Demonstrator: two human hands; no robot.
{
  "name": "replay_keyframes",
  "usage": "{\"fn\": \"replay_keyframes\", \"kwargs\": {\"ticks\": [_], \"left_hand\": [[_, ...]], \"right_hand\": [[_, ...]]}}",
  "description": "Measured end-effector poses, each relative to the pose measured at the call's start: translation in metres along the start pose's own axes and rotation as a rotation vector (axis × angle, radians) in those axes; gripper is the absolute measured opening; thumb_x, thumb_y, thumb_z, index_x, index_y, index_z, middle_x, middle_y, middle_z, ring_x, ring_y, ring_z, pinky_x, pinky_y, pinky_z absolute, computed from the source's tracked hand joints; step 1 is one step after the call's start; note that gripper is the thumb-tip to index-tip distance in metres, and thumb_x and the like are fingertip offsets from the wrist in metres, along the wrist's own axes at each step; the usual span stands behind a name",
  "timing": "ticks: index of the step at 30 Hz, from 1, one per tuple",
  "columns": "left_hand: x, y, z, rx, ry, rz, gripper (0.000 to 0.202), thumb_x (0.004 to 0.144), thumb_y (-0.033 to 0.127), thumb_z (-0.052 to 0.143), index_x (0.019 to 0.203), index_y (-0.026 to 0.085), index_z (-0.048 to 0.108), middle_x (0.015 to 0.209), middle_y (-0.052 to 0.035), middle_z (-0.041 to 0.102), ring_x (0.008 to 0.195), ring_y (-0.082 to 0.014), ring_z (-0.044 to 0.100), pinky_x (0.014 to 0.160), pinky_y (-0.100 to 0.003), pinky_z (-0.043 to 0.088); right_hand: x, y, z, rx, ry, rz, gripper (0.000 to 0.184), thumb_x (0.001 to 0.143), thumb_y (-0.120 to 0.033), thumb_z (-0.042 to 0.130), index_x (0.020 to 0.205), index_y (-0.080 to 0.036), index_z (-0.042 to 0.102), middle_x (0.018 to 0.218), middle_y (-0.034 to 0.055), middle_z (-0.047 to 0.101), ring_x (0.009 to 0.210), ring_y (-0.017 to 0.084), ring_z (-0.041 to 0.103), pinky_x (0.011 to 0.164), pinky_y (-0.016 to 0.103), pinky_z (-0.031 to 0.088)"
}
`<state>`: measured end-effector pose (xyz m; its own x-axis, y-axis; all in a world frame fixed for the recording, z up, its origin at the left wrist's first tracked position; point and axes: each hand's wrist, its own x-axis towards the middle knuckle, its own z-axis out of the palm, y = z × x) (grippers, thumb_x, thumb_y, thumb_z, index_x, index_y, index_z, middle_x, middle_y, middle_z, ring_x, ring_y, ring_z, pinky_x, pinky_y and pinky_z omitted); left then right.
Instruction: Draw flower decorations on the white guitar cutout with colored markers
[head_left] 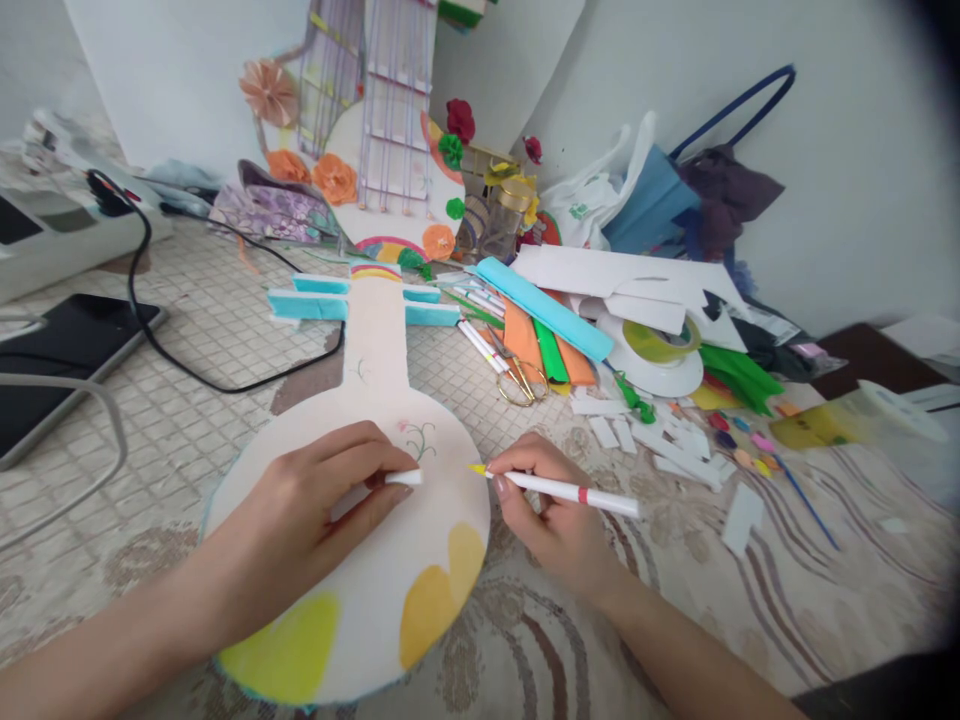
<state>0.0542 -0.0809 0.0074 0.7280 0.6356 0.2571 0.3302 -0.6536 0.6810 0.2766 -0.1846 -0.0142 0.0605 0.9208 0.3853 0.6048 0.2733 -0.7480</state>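
Note:
A white paper guitar shape lies flat in front of me, with yellow and orange patches along its lower edge. Small green stems and a pink flower are drawn near its middle. Above its round body, my left hand pinches a small white marker cap. My right hand grips a white felt-tip marker with a red band, its yellow tip bare and pointing left beside the guitar's right edge. Between cap and tip there is a gap. Light blue strips stick out from both sides of the guitar's neck.
Gold-handled scissors, a blue paper roll and white scraps lie to the right. A phone and black cable are on the left. Behind stands a decorated guitar with paper flowers.

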Motion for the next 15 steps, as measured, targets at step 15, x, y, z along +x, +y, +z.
{"fn": "replay_keyframes", "kwargs": {"ticks": [15], "left_hand": [[-0.0007,0.0003,0.0004,0.014,-0.001,-0.017,0.02,0.092,0.035,0.05,0.095,0.027,0.068,0.096,-0.0009,0.069,0.082,-0.0164,0.064,0.071,-0.026,0.051]], "right_hand": [[-0.0003,-0.0005,0.0,-0.007,-0.015,0.005,0.014,0.09,-0.012,0.054,0.096,-0.023,0.06,0.083,0.0008,0.059,0.077,0.015,0.057,0.068,0.029,0.045]]}}
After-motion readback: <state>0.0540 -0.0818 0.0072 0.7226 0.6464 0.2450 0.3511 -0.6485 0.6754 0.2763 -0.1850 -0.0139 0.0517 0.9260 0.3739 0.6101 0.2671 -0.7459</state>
